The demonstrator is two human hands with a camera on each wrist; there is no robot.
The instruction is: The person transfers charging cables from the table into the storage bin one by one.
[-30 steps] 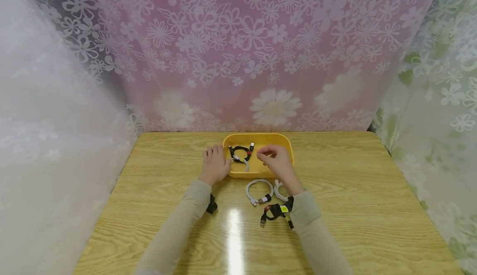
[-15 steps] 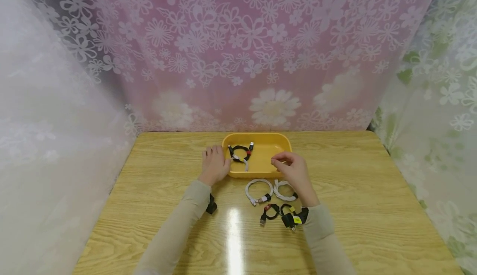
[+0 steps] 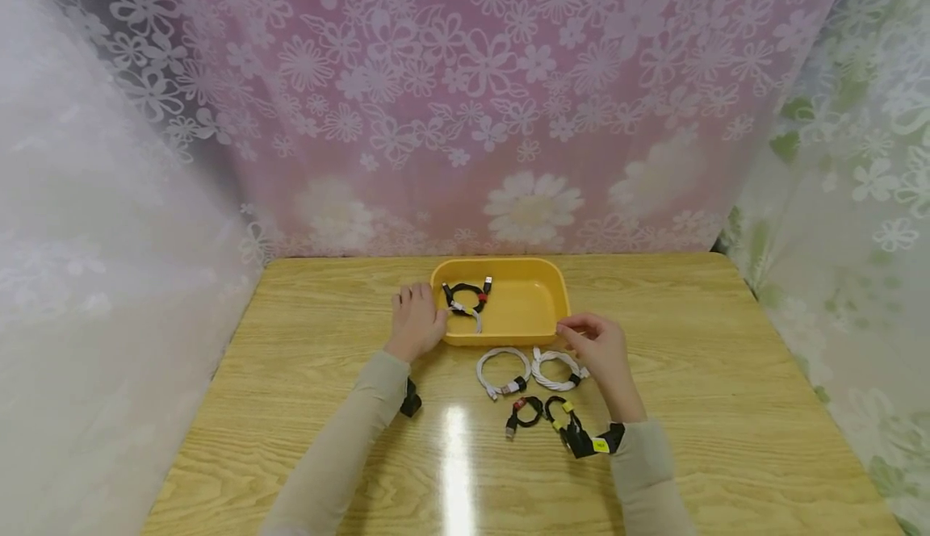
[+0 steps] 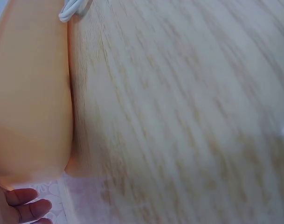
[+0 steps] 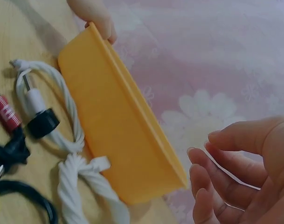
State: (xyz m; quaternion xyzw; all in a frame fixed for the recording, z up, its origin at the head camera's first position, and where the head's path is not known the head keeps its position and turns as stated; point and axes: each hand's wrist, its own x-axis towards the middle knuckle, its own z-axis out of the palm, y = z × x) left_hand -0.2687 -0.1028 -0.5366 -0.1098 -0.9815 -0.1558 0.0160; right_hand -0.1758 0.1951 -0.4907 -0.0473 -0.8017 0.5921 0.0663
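Note:
My left hand holds the left end of a yellow plastic bin, thumb over the rim and fingers on the outside. Inside the bin, at its left, lie a coiled black USB cable with a red tie and a white cable with a yellow tie. Just off the bin's front right corner hovers my right hand, thumb and fingertips loosely bent toward each other. A gap shows between them in the right wrist view, and nothing is held. Beneath this hand is a coiled white cable with a black tie.
Another coiled white cable lies in front of the bin. Closer to me are a black USB cable with a red tie and a black cable with yellow ties, partly behind the right wrist camera. A floral curtain hangs behind the table.
My right hand has drawn back from inside the bin, to the right and toward me, uncovering the cables in front. My left hand has stayed at the bin's left end.

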